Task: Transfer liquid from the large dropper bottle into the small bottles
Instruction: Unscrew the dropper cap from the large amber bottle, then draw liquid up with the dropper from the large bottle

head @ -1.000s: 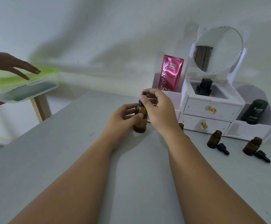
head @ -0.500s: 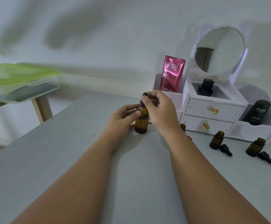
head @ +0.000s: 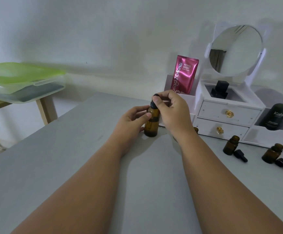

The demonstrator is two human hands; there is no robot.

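The big bottle (head: 151, 123) stands upright on the surface (head: 70, 166); the left hand (head: 130, 120) grips its body, the right hand (head: 171, 110) pinches its dropper cap (head: 154, 103). Two small bottles (head: 231, 145) stand open to the right

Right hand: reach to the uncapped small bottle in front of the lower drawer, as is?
Probably yes, once freed: the right hand pinches the dropper cap on the large bottle. The small bottle stands uncapped on open table to its right, nothing between, only its loose cap lying beside it.
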